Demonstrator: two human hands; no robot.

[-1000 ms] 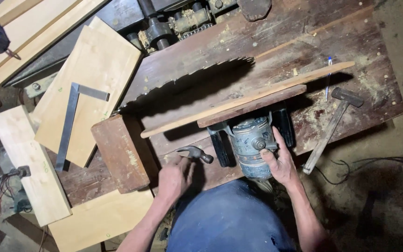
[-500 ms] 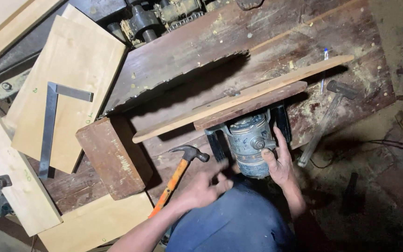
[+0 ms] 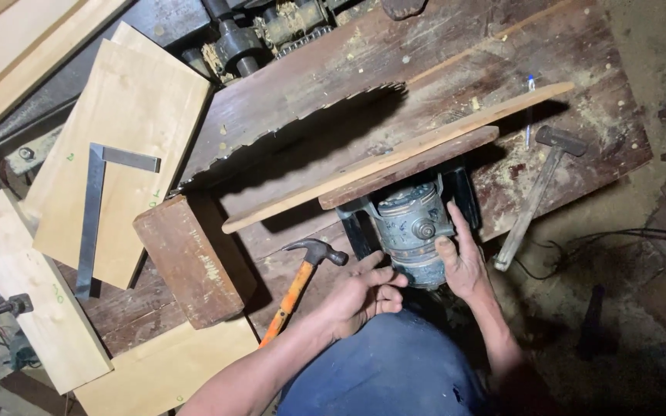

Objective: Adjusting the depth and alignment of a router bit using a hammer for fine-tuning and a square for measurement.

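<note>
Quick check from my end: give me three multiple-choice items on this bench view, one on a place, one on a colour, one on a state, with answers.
1. Where does the metal square lie?
A. On a pale board
B. On the motor
C. On the floor

2. What colour is the claw hammer handle?
A. Blue
B. Orange
C. White

3. What is the right hand doing?
A. Holding the mallet
B. Hanging free
C. Resting on the motor

Answers:
1 A, the square lies flat on the pale board.
2 B, the handle is orange.
3 C, its fingers and palm lie against the motor's side; the mallet lies untouched.
</note>
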